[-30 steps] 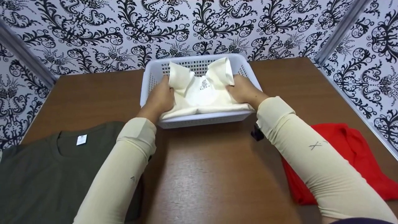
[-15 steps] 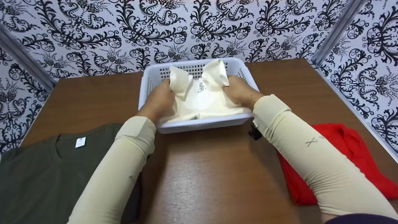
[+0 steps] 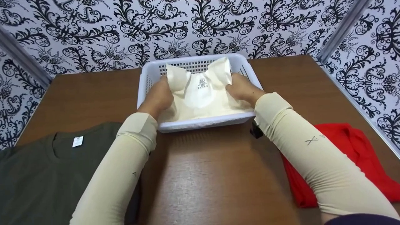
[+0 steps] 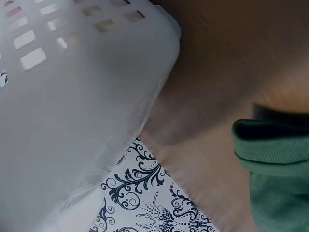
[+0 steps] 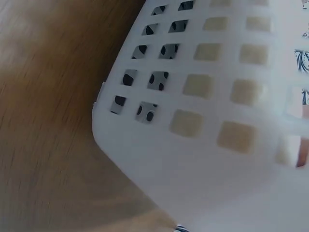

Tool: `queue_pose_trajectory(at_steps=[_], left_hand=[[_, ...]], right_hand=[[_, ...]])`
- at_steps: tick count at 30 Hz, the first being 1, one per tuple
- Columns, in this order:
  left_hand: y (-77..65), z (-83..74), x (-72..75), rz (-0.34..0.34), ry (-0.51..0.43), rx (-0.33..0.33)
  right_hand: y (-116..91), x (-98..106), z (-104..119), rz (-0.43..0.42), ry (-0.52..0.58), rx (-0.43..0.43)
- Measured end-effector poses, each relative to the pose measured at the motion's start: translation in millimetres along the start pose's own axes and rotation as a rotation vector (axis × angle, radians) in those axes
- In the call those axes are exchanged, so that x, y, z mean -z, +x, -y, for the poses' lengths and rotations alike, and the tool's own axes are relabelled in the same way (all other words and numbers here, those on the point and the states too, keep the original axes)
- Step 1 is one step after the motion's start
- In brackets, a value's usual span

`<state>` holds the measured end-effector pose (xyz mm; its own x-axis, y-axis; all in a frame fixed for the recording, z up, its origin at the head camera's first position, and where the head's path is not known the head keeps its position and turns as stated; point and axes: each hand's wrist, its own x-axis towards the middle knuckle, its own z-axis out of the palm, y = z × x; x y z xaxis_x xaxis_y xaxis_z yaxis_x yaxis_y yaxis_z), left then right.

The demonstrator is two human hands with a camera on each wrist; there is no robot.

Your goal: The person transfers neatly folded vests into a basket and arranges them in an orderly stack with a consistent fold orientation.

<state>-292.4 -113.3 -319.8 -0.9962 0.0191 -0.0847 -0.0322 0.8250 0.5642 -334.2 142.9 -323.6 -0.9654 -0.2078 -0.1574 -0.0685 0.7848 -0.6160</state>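
A folded cream T-shirt [image 3: 215, 104] with a white inner neck patch and a printed label lies inside the white plastic basket [image 3: 206, 120]. My left hand [image 3: 158, 95] grips the shirt's left side, inside the basket's left wall. On the opposite side my right hand [image 3: 243, 88] holds the shirt's right edge, its fingertips tucked out of sight beneath the cloth. Both upper corners of the shirt stick up above the hands. From each wrist the camera catches only the slotted basket wall [image 4: 91, 96], and cream cloth [image 5: 199, 86] shows through the holes in the right wrist view.
An olive-green T-shirt [image 3: 62, 178] lies flat at the table's left. A folded red garment [image 3: 353, 156] lies at the right, partly under the right sleeve. Patterned walls [image 3: 193, 28] bound the brown table [image 3: 200, 175] behind and at the sides.
The shirt has settled lower in the basket, and its front edge now lies behind the front rim instead of over it. Both hands have kept their hold.
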Motion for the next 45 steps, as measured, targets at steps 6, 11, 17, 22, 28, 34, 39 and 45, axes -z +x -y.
queue_pose_trajectory(at_steps=[6, 11, 17, 22, 28, 34, 39, 45], left_hand=[[-1.5, 1.6, -1.4, -0.006, 0.039, 0.014], [-0.5, 2.7, -4.8, -0.077, 0.105, -0.011], [4.7, -1.5, -9.2, -0.192, 0.384, -0.112], [3.5, -5.6, -12.3, -0.017, 0.531, -0.265], [-2.1, -11.0, -17.4, 0.189, 0.608, -0.299], [-2.7, -8.1, -21.2, 0.243, 0.665, -0.229], [1.7, -2.2, -26.6, 0.244, 0.692, -0.228], [5.0, 0.0, -28.9, 0.286, 0.684, -0.213]], right_hand=[[-1, 3, 1, -0.008, -0.062, -0.022], [-1, 2, 2, -0.114, -0.166, 0.009], [1, -5, 2, -0.318, -0.447, 0.190], [-4, -10, 4, -0.151, -0.553, 0.320], [-14, -14, 4, 0.138, -0.624, 0.302], [-14, -13, 0, 0.272, -0.672, 0.211], [-12, -14, 0, 0.352, -0.673, 0.156], [-11, -16, -1, 0.412, -0.672, 0.098]])
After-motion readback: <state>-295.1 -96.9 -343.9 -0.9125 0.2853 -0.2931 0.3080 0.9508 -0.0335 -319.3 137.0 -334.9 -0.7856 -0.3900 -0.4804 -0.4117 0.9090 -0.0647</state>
